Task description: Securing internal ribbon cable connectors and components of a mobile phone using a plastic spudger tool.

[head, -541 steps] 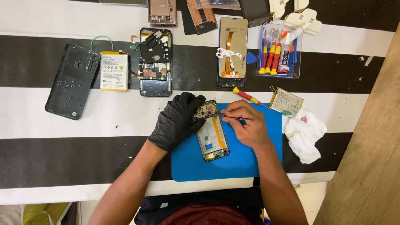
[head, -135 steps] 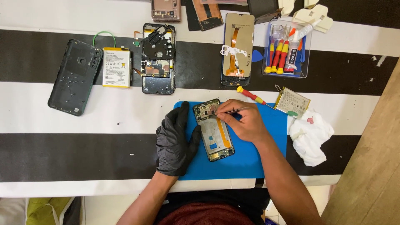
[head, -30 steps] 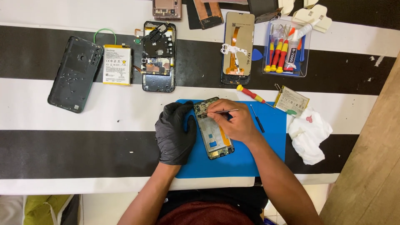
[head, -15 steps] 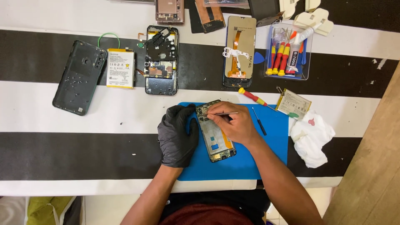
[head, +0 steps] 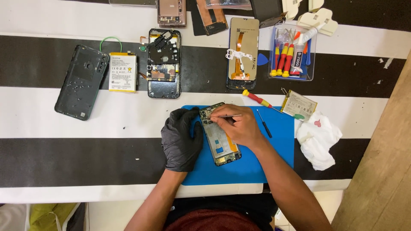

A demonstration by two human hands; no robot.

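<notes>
Head view:
Grip, right hand [head: 242, 126]: metal tweezers [head: 226, 116] are pinched between the fingers, their tips set at the top end of the phone frame [head: 219, 134].
Grip, left hand [head: 182, 139]: black-gloved, fingers loosely curled, pressed flat against the frame's left edge.
Phone frame: opened, tilted, laid on the blue mat [head: 274, 149]; circuit parts are exposed.
Change: compared with half a second earlier, both hands are seen in nearly the same pose.

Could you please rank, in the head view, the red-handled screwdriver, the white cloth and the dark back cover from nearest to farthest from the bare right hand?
1. Red-handled screwdriver, just above the right hand.
2. White cloth, to its right.
3. Dark back cover, far left.
</notes>
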